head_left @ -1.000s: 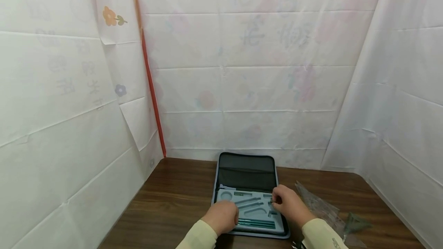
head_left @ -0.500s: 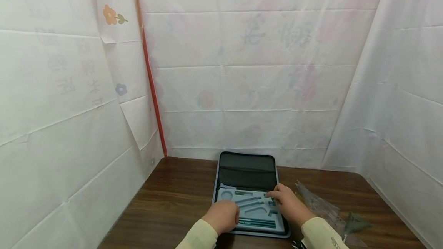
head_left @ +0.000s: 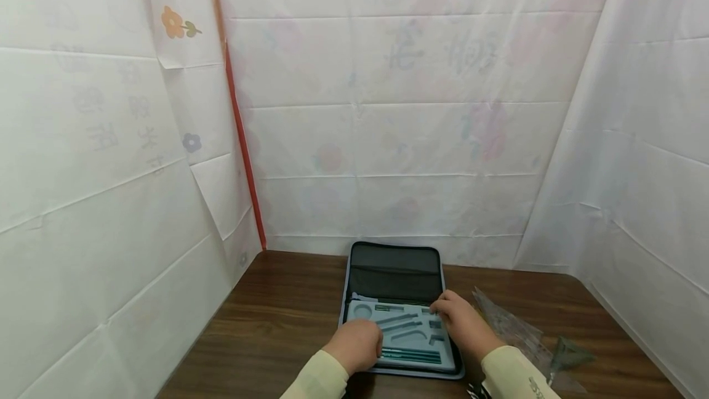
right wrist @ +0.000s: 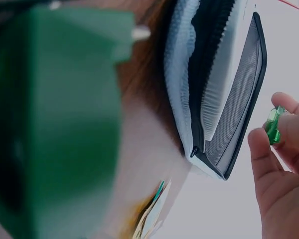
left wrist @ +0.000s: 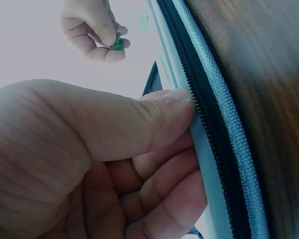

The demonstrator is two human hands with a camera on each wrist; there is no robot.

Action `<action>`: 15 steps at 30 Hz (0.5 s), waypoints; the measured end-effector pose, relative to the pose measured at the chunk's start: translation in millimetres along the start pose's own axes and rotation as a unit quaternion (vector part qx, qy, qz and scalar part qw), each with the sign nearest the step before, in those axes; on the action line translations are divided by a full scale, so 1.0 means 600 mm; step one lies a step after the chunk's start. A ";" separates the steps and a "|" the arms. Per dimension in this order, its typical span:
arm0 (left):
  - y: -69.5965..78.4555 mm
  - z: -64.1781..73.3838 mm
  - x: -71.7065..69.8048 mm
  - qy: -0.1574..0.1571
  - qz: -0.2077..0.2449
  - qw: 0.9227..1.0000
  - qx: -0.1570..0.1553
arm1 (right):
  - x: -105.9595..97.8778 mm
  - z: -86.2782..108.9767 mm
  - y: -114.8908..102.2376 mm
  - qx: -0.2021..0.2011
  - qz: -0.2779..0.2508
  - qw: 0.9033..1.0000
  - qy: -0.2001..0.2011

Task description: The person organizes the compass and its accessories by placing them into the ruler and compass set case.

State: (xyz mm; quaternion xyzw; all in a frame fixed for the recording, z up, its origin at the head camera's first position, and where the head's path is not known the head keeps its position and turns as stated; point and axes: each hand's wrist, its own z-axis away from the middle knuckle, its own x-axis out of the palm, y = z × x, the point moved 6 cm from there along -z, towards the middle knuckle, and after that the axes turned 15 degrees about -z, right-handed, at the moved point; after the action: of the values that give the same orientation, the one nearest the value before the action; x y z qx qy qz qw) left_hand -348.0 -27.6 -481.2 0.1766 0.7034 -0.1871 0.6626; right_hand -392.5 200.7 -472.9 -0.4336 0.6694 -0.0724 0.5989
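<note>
A zip case (head_left: 396, 260) lies unfolded on the table, with a light blue moulded tray (head_left: 401, 342) in its near half. Several teal pencils (head_left: 411, 356) lie in a row along the tray's near part. My left hand (head_left: 356, 345) is at the tray's left edge; in the left wrist view its thumb and curled fingers grip the tray's rim. Over the tray's upper right corner, my right hand (head_left: 465, 324) pinches a small shiny green piece (right wrist: 274, 125) between thumb and fingers. Its exact kind is unclear. Hollows in the tray's middle show bare.
To the right of the case lie clear plastic sheets (head_left: 506, 328) and a dark green triangular object (head_left: 569, 354). A large blurred green object (right wrist: 74, 114) fills the right wrist view's left side. White sheets (head_left: 410, 140) enclose the table (head_left: 293, 300) on three sides.
The right hand has moved from the slot at the tray's right side up toward its upper right corner, drawing slightly back right lately. The left hand stays in place.
</note>
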 end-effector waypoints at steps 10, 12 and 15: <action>0.000 -0.001 0.002 0.015 -0.002 1.000 0.008 | 0.008 -0.009 -0.006 -0.001 0.021 0.999 -0.036; -0.001 -0.001 0.002 0.014 -0.002 1.000 0.008 | 0.010 -0.011 -0.008 -0.012 0.024 0.998 -0.049; 0.000 0.000 0.000 0.013 -0.003 1.000 0.007 | 0.012 -0.011 -0.011 -0.015 0.019 0.998 -0.062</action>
State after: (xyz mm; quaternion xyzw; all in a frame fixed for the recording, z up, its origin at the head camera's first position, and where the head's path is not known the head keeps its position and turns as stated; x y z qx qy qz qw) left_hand -347.7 -27.5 -481.2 0.1814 0.7112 -0.1918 0.6515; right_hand -394.5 189.1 -472.1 -0.4335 0.6399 -0.0236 0.6341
